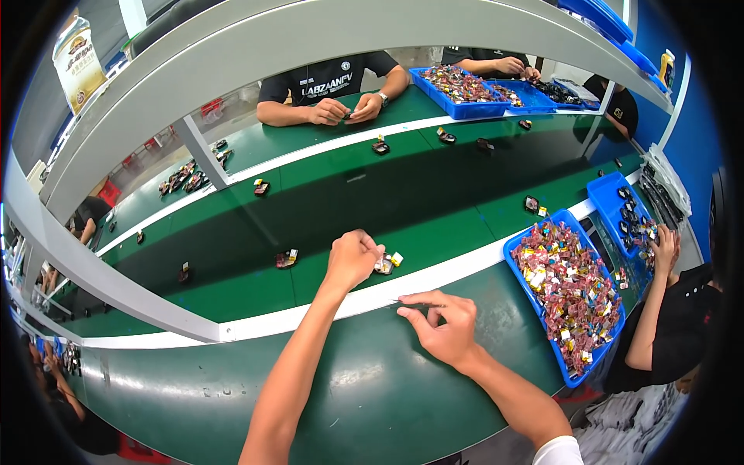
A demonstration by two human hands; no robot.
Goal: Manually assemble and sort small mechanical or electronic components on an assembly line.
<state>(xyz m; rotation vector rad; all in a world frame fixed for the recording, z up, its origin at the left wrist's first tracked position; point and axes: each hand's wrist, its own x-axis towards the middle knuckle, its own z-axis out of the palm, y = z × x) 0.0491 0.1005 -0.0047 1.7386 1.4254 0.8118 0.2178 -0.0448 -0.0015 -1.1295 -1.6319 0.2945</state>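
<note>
Person's two bare hands at a green conveyor belt (434, 221). The left hand (353, 261) is raised over the near part of the belt, its fingers curled inward and its thumb side toward a small dark item with white and yellow tags (385, 265). This item lies on the belt, just beside the fingertips in this view; whether they touch or grip anything cannot be told.

The right hand (448, 325) is above the glossy dark-green worktop (349, 387), near the straight white rail (446, 273) that borders the belt. Its thumb and index finger point left with a narrow gap between their tips, the other fingers bent. A thin dark sliver (394, 301) shows at the index fingertip; whether it is pinched cannot be told.

To the left on the belt lies a dark-red item with a white and yellow tag (286, 259), well apart from both hands. To the right stands a rectangular blue plastic tray (571, 378), heaped with small reddish packets (566, 287). Beyond it, a co-worker's hand (664, 249) is near a second blue tray.
</note>
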